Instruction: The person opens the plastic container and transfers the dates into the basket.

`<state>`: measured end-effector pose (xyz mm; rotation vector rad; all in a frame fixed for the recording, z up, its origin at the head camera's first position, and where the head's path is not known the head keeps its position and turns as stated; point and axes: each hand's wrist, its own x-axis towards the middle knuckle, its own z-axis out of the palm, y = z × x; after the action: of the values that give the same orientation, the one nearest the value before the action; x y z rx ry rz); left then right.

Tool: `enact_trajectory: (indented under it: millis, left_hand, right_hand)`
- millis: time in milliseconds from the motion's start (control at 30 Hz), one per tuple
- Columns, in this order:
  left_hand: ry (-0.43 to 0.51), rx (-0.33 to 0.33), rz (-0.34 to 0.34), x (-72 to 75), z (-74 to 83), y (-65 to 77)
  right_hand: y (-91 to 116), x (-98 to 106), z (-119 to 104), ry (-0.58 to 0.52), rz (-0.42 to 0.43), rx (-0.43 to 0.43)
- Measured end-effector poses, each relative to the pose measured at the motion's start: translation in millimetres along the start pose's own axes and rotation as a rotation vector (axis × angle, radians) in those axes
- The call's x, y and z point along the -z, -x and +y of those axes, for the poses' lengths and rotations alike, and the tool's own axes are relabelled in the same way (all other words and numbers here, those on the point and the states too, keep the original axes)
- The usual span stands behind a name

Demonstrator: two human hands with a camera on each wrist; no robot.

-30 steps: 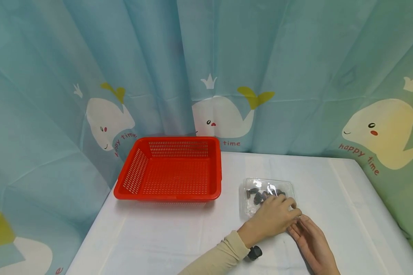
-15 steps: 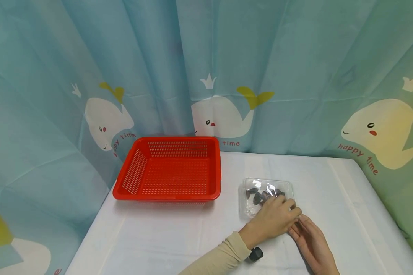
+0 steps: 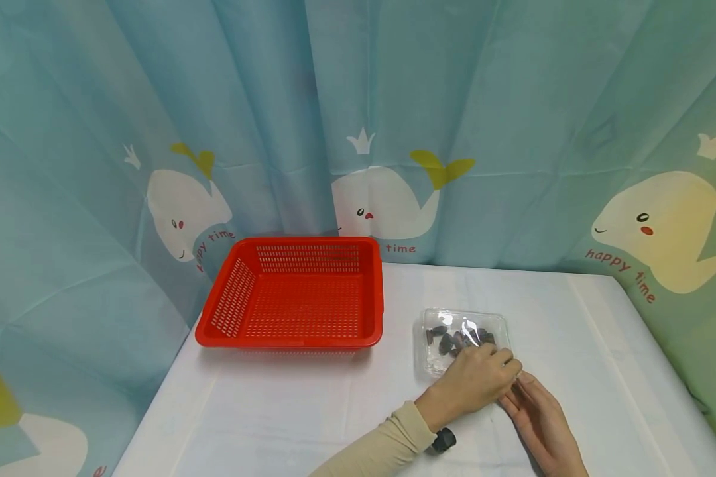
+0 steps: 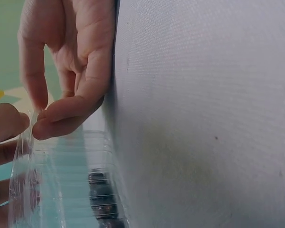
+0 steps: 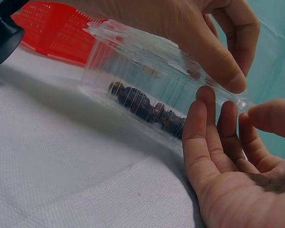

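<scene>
A clear plastic clamshell box (image 3: 432,361) stands on the white table to the right. Several small dark brown pieces (image 5: 142,102) lie in its bottom; their kind is unclear. My left hand (image 3: 477,377) lies over its near right corner, its thumb on the rim and its other fingers bent over the lid, as the right wrist view shows. Palm up beside that corner, my right hand (image 3: 543,421) pinches the lid's rim between thumb and fingers. The two thumbs are close together. From above, my left hand hides the near right part of the box.
A red perforated plastic basket (image 3: 304,305) stands at the back left of the white-covered table (image 3: 286,404). A blue-green curtain (image 3: 513,132) with whale prints hangs behind and at the sides. A black wrist camera (image 3: 443,440) shows below my beige left sleeve (image 3: 388,440).
My left hand's fingers shift very slightly at the box's corner, baring a bit more of the dark pieces. Box, basket and right hand stay practically where they were.
</scene>
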<state>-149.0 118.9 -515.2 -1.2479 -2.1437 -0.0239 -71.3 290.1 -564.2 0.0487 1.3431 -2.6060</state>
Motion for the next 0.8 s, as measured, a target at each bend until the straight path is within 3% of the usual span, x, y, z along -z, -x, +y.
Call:
enact_trajectory:
  millis: [300, 600, 800]
  left_hand:
    - [-0.05, -0.063, -0.049, 2.0, 4.3, -0.6]
    - [-0.013, -0.052, -0.045, 0.9, 5.5, -0.7]
    - [0.001, -0.006, -0.055, 1.2, 6.9, -1.1]
  right_hand:
    - [1.1, -1.5, 0.0, 0.011, -0.001, 0.004]
    - [2.5, -2.3, 1.3, 0.101, 0.086, -0.032]
    - [2.6, -0.6, 0.8, 0.071, 0.031, -0.016]
